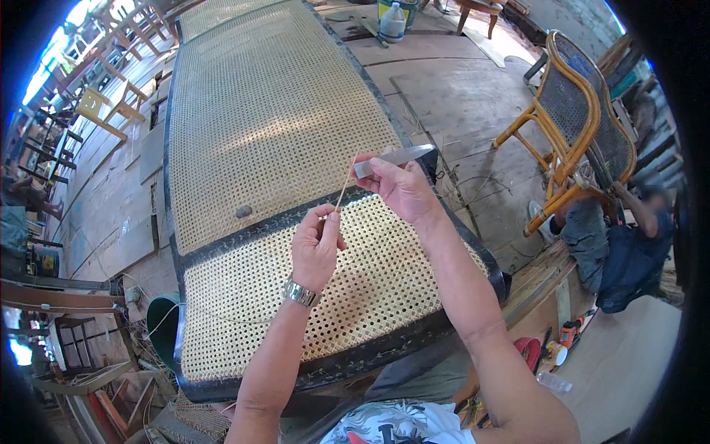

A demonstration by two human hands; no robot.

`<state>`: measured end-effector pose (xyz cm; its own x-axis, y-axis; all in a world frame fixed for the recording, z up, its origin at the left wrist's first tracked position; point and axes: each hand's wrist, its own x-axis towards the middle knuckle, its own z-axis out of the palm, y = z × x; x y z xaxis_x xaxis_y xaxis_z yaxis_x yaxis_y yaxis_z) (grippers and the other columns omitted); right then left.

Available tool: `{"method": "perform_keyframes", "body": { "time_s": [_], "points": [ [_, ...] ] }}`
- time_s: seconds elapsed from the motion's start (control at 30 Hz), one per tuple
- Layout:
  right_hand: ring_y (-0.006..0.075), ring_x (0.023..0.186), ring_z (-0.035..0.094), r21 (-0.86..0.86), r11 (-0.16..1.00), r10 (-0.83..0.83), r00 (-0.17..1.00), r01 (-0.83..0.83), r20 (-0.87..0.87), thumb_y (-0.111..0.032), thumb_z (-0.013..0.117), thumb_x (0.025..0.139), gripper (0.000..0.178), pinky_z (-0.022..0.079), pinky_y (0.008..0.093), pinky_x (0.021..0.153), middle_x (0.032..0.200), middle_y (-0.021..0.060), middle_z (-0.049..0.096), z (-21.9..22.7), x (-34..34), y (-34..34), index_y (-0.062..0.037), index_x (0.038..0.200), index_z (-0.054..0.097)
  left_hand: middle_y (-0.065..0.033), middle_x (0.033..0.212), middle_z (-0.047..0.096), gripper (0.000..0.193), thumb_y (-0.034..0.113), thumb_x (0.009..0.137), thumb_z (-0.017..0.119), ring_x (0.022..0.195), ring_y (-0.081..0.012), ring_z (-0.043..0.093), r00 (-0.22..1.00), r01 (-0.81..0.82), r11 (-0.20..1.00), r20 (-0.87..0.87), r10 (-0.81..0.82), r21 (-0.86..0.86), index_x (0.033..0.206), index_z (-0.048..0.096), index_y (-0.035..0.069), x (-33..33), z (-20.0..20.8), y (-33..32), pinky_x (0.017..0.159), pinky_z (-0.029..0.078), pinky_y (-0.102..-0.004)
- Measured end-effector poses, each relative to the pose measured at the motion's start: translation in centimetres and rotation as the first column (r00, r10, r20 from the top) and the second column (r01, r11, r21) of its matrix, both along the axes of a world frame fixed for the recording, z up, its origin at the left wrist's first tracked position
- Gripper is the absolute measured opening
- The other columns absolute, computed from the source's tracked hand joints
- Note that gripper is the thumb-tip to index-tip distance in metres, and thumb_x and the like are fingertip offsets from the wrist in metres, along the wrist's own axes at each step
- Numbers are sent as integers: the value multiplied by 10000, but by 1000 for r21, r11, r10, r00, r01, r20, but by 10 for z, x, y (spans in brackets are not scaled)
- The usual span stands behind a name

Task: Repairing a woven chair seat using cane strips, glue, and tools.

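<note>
My left hand (pixel 316 240), with a metal watch at the wrist, pinches a thin strip of cane (pixel 343 191) between thumb and fingers. The strip runs up from there to the fingers of my right hand (pixel 403 185). That right hand is closed around a knife (pixel 409 154), whose pale metal blade points away to the right. Both hands hover above a long woven cane panel (pixel 281 133) with a dark frame, close to its dark crossbar (pixel 259 226). Whether the blade touches the strip I cannot tell.
A small dark lump (pixel 244 212) lies on the panel. On the right stand a rattan chair (pixel 566 118) and a seated person (pixel 629 244). A wooden chair (pixel 111 107) is at the left, a green bin (pixel 163 325) beside the panel. A plastic jug (pixel 393 22) sits at the back.
</note>
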<state>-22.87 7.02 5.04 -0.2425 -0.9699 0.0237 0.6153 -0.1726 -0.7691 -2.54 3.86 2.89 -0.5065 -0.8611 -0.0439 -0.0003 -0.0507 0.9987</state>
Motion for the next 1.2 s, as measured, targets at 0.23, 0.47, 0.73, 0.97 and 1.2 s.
{"method": "perform_keyframes", "body": {
  "time_s": [0.23, 0.47, 0.73, 0.97, 1.2],
  "points": [
    [230, 977, 685, 1, 999, -37, 999, 37, 19, -90, 640, 945, 92, 565, 367, 884, 1073, 138, 702, -9, 0, -5, -12, 983, 670, 52, 653, 569, 162, 192, 1021, 573, 555, -21, 505, 999, 1, 1000, 46, -2, 25, 1087, 626, 54, 0, 2, 1, 502, 375, -190],
    [246, 976, 691, 37, 996, -82, 996, 80, 36, -93, 655, 936, 162, 562, 368, 879, 1036, 155, 715, -11, 4, -5, 34, 1031, 689, 41, 650, 580, 165, 197, 1021, 575, 553, -26, 508, 998, 6, 1000, 70, -8, 16, 1088, 624, 53, 0, -4, 1, 493, 370, -195],
    [245, 964, 694, 38, 995, -89, 996, 89, 5, -81, 655, 935, 135, 565, 383, 879, 1033, 153, 715, -16, 3, -7, 21, 1017, 688, 10, 640, 609, 195, 223, 1020, 568, 545, -50, 540, 983, 44, 999, 179, -43, -5, 1080, 616, 44, 2, -2, -1, 512, 405, -220],
    [247, 895, 706, 32, 988, -148, 986, 151, -75, -66, 661, 935, 65, 596, 385, 817, 1003, 155, 706, -19, 5, -10, -4, 951, 649, -6, 647, 626, 199, 228, 1019, 563, 539, -63, 547, 987, 47, 998, 155, -52, 30, 1023, 605, 34, 2, -4, 1, 517, 407, -222],
    [216, 924, 692, 1, 984, -174, 969, 177, -177, -42, 654, 936, 44, 579, 376, 850, 1008, 149, 702, -23, 7, -11, -31, 952, 615, -3, 611, 612, 236, 255, 1027, 534, 494, -43, 471, 985, 116, 991, 118, -123, 64, 889, 582, 70, 5, 2, -1, 475, 342, -217]
  ]
}}
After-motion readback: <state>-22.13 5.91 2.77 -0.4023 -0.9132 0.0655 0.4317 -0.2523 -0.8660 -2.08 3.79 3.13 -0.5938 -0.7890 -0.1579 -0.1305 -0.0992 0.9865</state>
